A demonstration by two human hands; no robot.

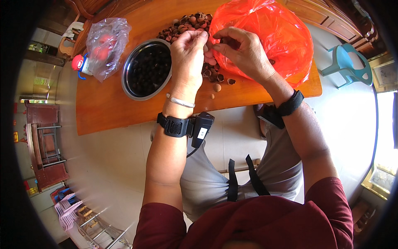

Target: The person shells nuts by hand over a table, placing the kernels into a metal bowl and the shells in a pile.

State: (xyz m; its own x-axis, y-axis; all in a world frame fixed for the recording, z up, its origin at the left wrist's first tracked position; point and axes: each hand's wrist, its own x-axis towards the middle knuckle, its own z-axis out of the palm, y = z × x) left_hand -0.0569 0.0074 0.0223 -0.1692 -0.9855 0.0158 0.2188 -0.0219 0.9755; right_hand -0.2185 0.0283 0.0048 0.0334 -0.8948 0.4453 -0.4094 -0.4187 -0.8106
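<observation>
My left hand (189, 59), with a silver bangle at its wrist, is held over a heap of brown, cracked fruit shells (192, 23), its thumb and fingertips pinched together. Whether anything small sits between them is hidden. My right hand (245, 53) is just right of it, before a red plastic bag (289, 40), thumb and forefinger curved, with a small dark thing near the fingers. A steel bowl (125, 77) of dark round fruit pieces (149, 70) stands left of my left hand. A whole round brown fruit (217, 87) lies near the table's front edge with shell pieces (231, 81) by it.
The wooden table (105, 109) carries a clear plastic bag (108, 46) with red things inside, at the left. Beside it is a child's bottle (82, 64) with a red lid. A teal plastic chair (349, 65) stands on the floor at the right.
</observation>
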